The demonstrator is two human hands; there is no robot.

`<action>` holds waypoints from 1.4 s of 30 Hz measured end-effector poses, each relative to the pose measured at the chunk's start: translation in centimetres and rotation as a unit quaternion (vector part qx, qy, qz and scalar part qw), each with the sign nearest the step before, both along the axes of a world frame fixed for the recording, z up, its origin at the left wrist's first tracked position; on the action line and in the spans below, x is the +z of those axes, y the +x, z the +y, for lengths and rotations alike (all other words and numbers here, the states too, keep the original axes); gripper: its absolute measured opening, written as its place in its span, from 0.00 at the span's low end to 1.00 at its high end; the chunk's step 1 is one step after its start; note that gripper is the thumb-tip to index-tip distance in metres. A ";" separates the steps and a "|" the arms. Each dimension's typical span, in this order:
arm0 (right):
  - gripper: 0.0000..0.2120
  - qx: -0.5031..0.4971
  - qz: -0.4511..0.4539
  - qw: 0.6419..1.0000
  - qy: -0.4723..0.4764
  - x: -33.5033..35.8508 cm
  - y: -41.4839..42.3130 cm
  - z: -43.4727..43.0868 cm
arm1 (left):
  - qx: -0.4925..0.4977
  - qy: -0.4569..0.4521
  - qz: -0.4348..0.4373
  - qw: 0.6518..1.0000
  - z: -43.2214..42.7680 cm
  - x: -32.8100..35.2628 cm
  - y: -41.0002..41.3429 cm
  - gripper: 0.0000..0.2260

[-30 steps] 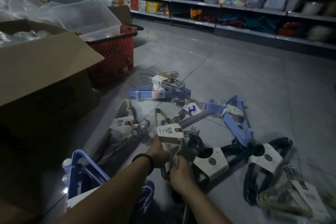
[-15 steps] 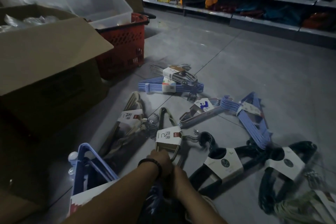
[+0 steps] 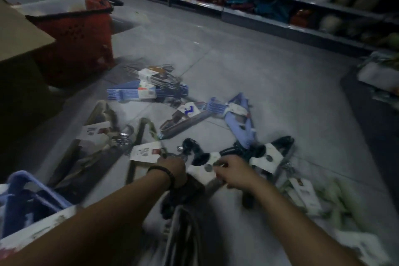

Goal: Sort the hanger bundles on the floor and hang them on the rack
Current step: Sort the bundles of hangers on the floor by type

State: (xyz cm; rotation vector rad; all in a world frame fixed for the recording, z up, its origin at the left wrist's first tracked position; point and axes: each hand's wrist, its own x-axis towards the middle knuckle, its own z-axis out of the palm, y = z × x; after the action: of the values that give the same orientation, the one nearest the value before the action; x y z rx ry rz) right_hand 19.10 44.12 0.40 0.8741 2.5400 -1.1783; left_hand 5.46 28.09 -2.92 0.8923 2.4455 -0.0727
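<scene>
Several hanger bundles with white card labels lie scattered on the grey tiled floor (image 3: pixel 248 67). My left hand (image 3: pixel 172 166), with a black wristband, grips the hook end of an olive hanger bundle (image 3: pixel 144 153). My right hand (image 3: pixel 233 174) pinches the white label of a dark green hanger bundle (image 3: pixel 201 171) just to the right. A second dark bundle (image 3: pixel 267 157) lies beside it. Blue (image 3: pixel 129 93), grey (image 3: pixel 183 120), lavender (image 3: pixel 239 123) and another olive bundle (image 3: pixel 97 134) lie farther out. No rack is in view. The picture is blurred.
A red shopping basket (image 3: pixel 75 39) holding a clear plastic bin stands at the back left beside a big cardboard box (image 3: pixel 19 34). A blue basket (image 3: pixel 32 196) sits at my lower left. Stocked store shelves (image 3: pixel 280 4) run along the back. Pale green bundles (image 3: pixel 302 194) lie at the right.
My right hand has left my left hand and moved right onto the dark green bundle's label. The view has swung right and down.
</scene>
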 end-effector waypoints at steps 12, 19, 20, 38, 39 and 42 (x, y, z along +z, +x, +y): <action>0.10 -0.276 -0.066 0.955 0.091 3.2 23.6 18.3 | -0.140 0.122 -0.067 0.980 17.3 -0.6 16.2 0.20; 0.01 -0.298 -0.056 0.953 -0.030 -2.7 25.0 15.2 | -0.058 0.085 -0.054 0.993 19.7 -3.4 20.3 0.20; 0.06 -0.300 -0.058 0.951 -0.043 -3.7 25.1 15.0 | -0.051 0.083 -0.050 0.994 19.6 -3.9 20.4 0.20; 0.12 -0.340 0.031 0.928 -0.150 -3.5 23.3 12.2 | -0.121 0.045 0.022 0.991 20.0 -2.1 21.0 0.21; 0.14 -0.346 0.034 0.926 -0.145 -3.2 23.2 12.7 | -0.120 0.059 0.050 0.990 20.4 -1.9 20.7 0.23; 0.14 -0.382 0.067 0.907 -0.167 -2.2 22.7 14.0 | -0.095 0.150 -0.026 0.984 21.2 0.4 19.8 0.21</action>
State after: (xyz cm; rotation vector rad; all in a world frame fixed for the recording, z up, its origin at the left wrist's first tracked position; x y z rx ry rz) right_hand 41.81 58.15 -1.77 1.8159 1.9938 -1.8564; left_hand 25.26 49.27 -2.48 1.2411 2.3518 0.2554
